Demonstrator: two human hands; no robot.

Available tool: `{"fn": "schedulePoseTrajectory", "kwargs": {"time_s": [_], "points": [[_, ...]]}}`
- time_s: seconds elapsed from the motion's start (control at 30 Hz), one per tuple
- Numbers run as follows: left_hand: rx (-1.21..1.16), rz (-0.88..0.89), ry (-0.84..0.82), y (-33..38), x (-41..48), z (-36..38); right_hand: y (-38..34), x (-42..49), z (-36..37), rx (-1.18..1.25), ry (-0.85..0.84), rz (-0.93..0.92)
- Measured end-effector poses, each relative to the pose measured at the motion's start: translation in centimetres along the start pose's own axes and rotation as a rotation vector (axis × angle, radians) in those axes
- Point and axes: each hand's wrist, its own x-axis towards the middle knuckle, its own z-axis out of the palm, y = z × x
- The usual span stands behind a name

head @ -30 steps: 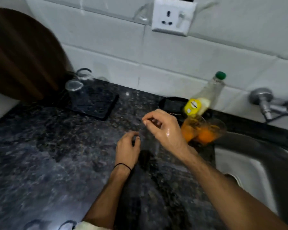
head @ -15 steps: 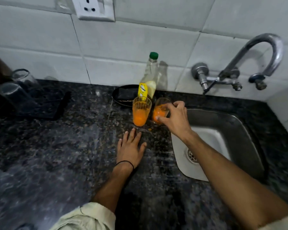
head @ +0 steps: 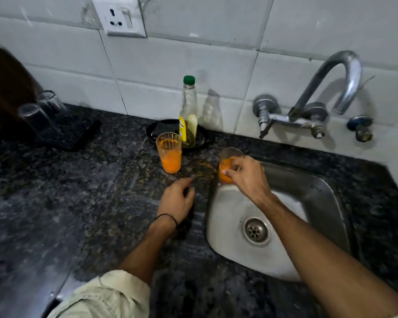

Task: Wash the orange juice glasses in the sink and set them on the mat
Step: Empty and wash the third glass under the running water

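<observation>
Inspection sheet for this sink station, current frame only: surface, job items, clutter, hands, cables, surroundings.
Surface: dark stone counter; steel sink set in at the right, no running water seen.
Job's things: held glass, part full of juice, at the sink's rear left corner; standing glass, part full, upright on the counter; black mat at far left with two clear glasses on it.
Clutter: bottle with a green cap, standing on a black dish by the wall.
Hands: right hand grips the held glass; left hand rests on the counter, fingers loosely curled, holding nothing.
Cables: nothing seen.
Surroundings: tiled wall, socket, tap above the sink, brown board at far left.
</observation>
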Motion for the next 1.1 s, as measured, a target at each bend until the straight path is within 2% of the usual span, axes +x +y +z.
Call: {"fn": "schedulePoseTrajectory", "kwargs": {"time_s": [0.2,0.4,0.6,0.73,0.83,0.87,0.97,1.03,1.1], "points": [[-0.131,0.064,0.11,12.0,3.4,4.2,5.8,-2.2,-6.8,0.059,0.013,-0.016],[0.041,-0.004,0.152,20.5,9.7,7.0,9.3,-2.7,-9.8,0.083,0.011,0.011],[0.031,-0.04,0.229,22.0,12.1,8.4,10.4,-2.5,-10.9,0.104,0.007,-0.008],[-0.321,-0.115,0.212,20.3,13.0,8.8,10.9,-2.6,-11.2,0.102,0.012,-0.024],[-0.709,-0.147,0.047,20.1,11.0,9.2,11.3,-2.6,-11.7,0.165,-0.019,-0.032],[-0.731,-0.126,-0.049,20.0,9.6,9.5,11.4,-2.4,-11.9,0.193,-0.031,-0.042],[-0.572,-0.086,-0.335,18.2,6.0,11.3,12.0,-1.9,-12.7,0.307,-0.101,-0.067],[-0.774,-0.214,-0.548,16.7,4.9,12.9,12.4,-1.8,-13.2,0.363,-0.157,-0.096],[-1.052,-0.371,-0.672,16.4,4.4,14.4,12.6,-1.8,-13.4,0.357,-0.186,-0.115]]}}
